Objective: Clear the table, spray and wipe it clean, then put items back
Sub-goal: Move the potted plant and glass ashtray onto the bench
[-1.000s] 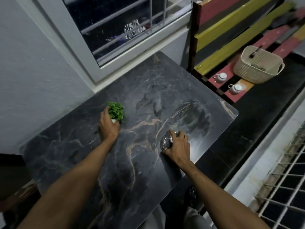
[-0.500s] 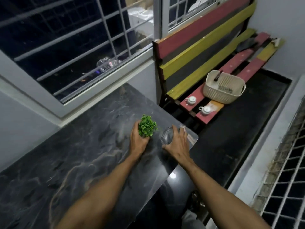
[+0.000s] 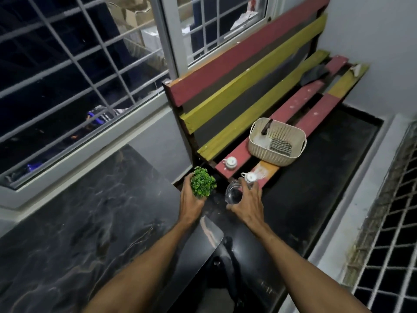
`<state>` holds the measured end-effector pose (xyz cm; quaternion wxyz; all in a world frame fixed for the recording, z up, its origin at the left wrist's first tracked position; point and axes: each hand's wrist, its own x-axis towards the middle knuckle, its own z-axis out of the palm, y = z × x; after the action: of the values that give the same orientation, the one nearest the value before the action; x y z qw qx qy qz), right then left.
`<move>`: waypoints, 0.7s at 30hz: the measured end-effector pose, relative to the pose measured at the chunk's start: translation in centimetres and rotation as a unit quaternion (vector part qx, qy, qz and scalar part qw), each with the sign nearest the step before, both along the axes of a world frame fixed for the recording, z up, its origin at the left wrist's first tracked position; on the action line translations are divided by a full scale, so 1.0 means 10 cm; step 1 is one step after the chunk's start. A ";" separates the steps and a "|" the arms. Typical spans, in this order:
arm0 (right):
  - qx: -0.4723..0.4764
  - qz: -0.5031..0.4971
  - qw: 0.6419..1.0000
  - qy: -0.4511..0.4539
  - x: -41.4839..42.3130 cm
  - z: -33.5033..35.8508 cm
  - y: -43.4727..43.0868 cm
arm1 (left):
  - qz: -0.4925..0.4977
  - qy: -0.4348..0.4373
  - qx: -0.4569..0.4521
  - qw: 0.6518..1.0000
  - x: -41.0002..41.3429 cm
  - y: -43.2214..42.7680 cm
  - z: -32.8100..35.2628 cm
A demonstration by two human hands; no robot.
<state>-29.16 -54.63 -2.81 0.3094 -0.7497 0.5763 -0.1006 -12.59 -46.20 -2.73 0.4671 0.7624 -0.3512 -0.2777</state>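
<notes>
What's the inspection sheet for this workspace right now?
Surface: dark marble table, glossy, with pale veins.
Job's things: small green plant and clear glass dish, both held off the table near the bench.
Clutter: white lidded pot, a second one, and a cream basket holding a checked cloth, all on the bench seat.
Hands: left hand grips the plant; right hand grips the dish.
Cables: nothing seen.
Surroundings: grilled windows, white walls, dark floor.

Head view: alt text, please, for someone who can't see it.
Left hand holds a small green plant, right hand a clear glass, both at the edge of the dark marble table, before a striped bench bearing a basket and two white pots.
</notes>
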 end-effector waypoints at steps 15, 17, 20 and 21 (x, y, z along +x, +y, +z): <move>-0.005 -0.005 0.999 0.045 0.60 -0.77 -2.01 | 0.067 0.050 -0.008 0.996 0.79 -2.12 -0.85; 0.003 -0.013 0.999 0.035 0.76 -0.94 -2.33 | 0.080 0.058 -0.010 0.995 0.92 -2.40 -1.00; 0.025 -0.010 0.999 0.026 0.99 -1.25 -2.79 | 0.086 0.048 -0.015 0.995 1.08 -2.77 -1.28; 0.032 -0.006 0.999 0.023 1.07 -1.36 -2.92 | 0.085 0.043 -0.014 0.995 1.13 -2.88 -1.39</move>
<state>-18.47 -83.81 -16.39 0.3189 -0.7383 0.5906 -0.0664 -1.33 -74.97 -16.62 0.5141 0.7704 -0.2685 -0.2647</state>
